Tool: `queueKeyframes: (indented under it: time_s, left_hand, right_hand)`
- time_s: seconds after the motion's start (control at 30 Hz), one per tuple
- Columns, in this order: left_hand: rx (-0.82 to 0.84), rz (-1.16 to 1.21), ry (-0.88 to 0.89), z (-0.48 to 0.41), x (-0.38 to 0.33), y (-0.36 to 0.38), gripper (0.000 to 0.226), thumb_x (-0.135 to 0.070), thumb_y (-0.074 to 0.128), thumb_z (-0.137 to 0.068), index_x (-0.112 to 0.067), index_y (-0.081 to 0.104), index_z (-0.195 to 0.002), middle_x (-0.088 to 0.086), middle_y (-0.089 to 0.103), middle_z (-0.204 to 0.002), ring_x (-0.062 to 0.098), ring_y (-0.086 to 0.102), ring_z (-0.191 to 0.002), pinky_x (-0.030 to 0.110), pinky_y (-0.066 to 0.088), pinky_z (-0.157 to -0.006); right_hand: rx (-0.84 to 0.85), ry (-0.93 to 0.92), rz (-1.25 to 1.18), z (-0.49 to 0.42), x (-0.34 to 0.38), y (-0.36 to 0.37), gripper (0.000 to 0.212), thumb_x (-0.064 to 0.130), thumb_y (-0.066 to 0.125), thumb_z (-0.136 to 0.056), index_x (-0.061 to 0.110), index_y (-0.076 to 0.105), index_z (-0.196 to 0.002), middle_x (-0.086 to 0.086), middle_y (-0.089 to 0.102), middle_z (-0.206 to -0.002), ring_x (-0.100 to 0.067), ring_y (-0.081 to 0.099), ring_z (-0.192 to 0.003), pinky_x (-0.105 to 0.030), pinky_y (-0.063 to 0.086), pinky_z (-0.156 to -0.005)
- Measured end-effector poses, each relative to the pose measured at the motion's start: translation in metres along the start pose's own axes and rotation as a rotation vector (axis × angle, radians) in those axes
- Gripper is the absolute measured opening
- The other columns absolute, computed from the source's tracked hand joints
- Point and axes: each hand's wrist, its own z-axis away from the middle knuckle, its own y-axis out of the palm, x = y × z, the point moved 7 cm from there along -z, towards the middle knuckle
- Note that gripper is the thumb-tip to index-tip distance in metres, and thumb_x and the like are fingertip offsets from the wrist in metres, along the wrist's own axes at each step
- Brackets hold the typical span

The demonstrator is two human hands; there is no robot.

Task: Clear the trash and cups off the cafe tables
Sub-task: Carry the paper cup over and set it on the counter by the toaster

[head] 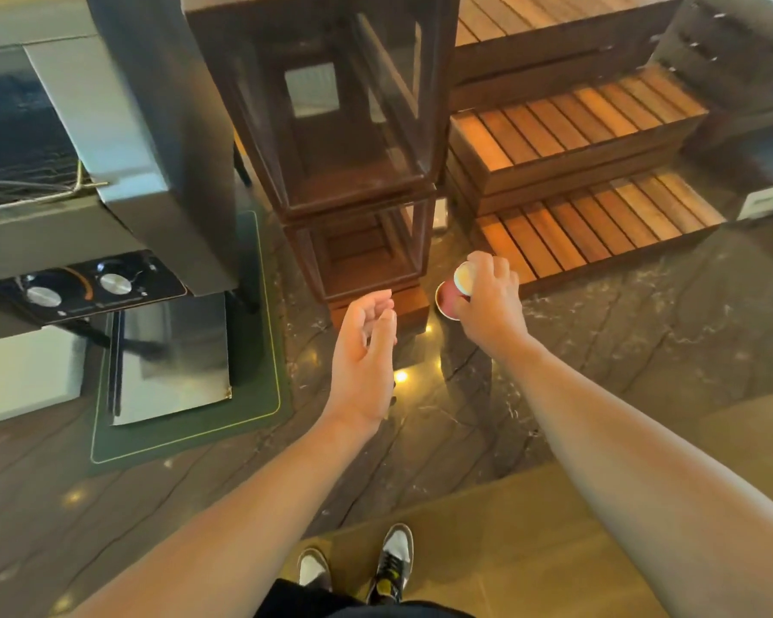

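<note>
Marble floor (pixel 608 350): right hand (pixel 487 301) grips red cup (pixel 447 300) beside glass cabinet (pixel 331 127), likely for carrying away; left hand (pixel 367 350) loose, empty.

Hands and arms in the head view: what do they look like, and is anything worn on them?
Both hands, left hand and right hand, are bare: no gloves, and no rings or watch that I can see. The forearms are uncovered to the frame edge, no sleeves in view. Below, grey-and-white shoes and dark clothing show.
</note>
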Motion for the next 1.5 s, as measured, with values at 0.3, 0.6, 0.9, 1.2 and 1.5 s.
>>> queueKeyframes:
  time_s: [0.3,0.6,0.9,1.2,1.5]
  left_hand:
    - [-0.018,-0.015,-0.012,0.0,0.007,-0.008,0.024,-0.04,0.047,-0.11,-0.039,0.053,-0.134,-0.023,0.058,-0.133,-0.006,0.057,-0.123,0.017,0.048,-0.109]
    - [-0.074,0.084,0.195,0.01,-0.03,-0.041,0.042,-0.052,0.046,-0.096,-0.032,0.056,-0.132,-0.023,0.06,-0.129,0.001,0.058,-0.127,0.036,0.049,-0.115]
    - [-0.119,0.145,0.326,0.034,-0.055,-0.078,0.052,-0.054,0.04,-0.095,-0.03,0.052,-0.139,-0.011,0.056,-0.144,0.004,0.054,-0.136,0.039,0.045,-0.119]
    - [-0.216,0.144,0.337,0.067,-0.027,-0.145,0.058,-0.049,0.039,-0.101,-0.022,0.049,-0.151,-0.007,0.054,-0.153,0.006,0.049,-0.143,0.047,0.041,-0.122]
    - [-0.489,0.157,0.349,0.141,0.005,-0.274,0.052,-0.042,0.042,-0.101,-0.021,0.053,-0.148,-0.009,0.058,-0.15,0.014,0.051,-0.144,0.057,0.041,-0.119]
  right_hand:
    - [0.012,-0.024,0.021,0.003,-0.006,0.017,0.069,0.02,0.077,-0.092,0.023,0.039,-0.149,-0.009,0.039,-0.151,-0.034,0.041,-0.133,-0.052,0.051,-0.109]
    - [-0.333,-0.118,-0.688,0.048,0.044,-0.076,0.031,0.038,0.06,-0.1,0.03,0.062,-0.129,0.003,0.062,-0.135,-0.007,0.059,-0.127,-0.028,0.05,-0.107]
    - [-0.174,-0.199,-0.945,0.104,0.112,-0.091,0.026,0.041,0.053,-0.101,0.027,0.063,-0.121,0.0,0.066,-0.127,-0.016,0.065,-0.119,-0.041,0.054,-0.105]
    - [0.069,-0.238,-0.886,0.14,0.176,-0.022,0.055,0.055,0.05,-0.095,0.024,0.056,-0.14,0.008,0.062,-0.141,-0.013,0.056,-0.138,-0.052,0.042,-0.121]
    - [0.343,-0.397,-0.901,0.202,0.306,0.067,0.055,0.054,0.047,-0.098,0.021,0.056,-0.14,0.0,0.062,-0.144,-0.014,0.057,-0.137,-0.047,0.046,-0.119]
